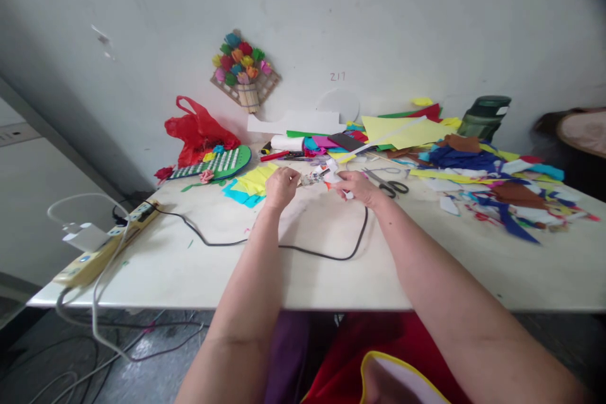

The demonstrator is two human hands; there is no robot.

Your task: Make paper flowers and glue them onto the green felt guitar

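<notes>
With the surface (326,284) as my dial, a red bag (201,132) sat at ten o'clock, contents hidden. At eleven, the left hand (282,186) was curled, on what I couldn't tell. At one, a white glue gun (333,171), probably light, stiff, hot-nozzled, best held by its handle, was gripped in the right hand (358,187). At two stood a green bottle (483,120), contents unclear.

Soft even light, pale wall (402,25) slightly hazy, faint shadows on table (331,284), floor (165,379) dim, paper scraps (518,196) blurred, wide-angle stretch at edges, top-right corner black
</notes>
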